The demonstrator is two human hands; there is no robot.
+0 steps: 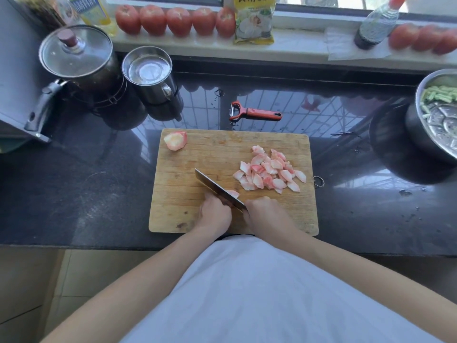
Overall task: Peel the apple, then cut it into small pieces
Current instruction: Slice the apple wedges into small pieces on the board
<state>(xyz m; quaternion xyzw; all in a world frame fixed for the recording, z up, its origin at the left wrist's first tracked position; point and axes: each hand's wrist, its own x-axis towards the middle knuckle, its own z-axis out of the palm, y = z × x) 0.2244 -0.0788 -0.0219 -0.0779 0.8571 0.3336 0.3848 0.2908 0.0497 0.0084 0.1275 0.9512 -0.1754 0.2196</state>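
A wooden cutting board lies on the dark counter. A pile of small pinkish apple pieces sits on its right half. A larger peeled apple chunk rests at the board's far left corner. My right hand grips the handle of a cleaver, whose blade angles up and left across the board. My left hand is curled against the blade's left side, holding an apple slice that shows just past the blade; most of that slice is hidden.
A red peeler lies on the counter behind the board. A lidded pot and a steel mug stand at the back left. A steel bowl with green vegetables sits at the right. Tomatoes and bottles line the windowsill.
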